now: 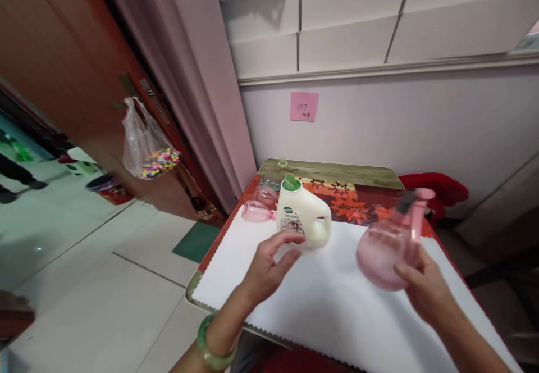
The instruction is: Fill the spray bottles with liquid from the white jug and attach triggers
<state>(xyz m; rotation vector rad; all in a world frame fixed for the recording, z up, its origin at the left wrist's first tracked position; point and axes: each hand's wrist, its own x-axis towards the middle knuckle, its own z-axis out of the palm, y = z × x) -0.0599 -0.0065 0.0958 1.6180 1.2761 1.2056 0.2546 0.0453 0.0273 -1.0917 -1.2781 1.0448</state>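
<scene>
Grasping the pink spray bottle with the right hand — bottle blurred, over the white mat's right side. Left hand is empty, thumb and fingers apart, near the cream jug — contact unclear. Jug stands upright, green spout in its mouth; second pink bottle lies just left.

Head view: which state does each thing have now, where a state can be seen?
Rounded transparent pink plastic spray bottle: held, contents unclear.
Cream plastic handled jug: upright, cap off, green spout showing.
Transparent pink plastic bottle near jug: lying on its side.
Clear plastic bag: hanging, coloured pieces inside.
Left hand: open, contact with jug unclear.
Right hand: gripping spray bottle.
</scene>
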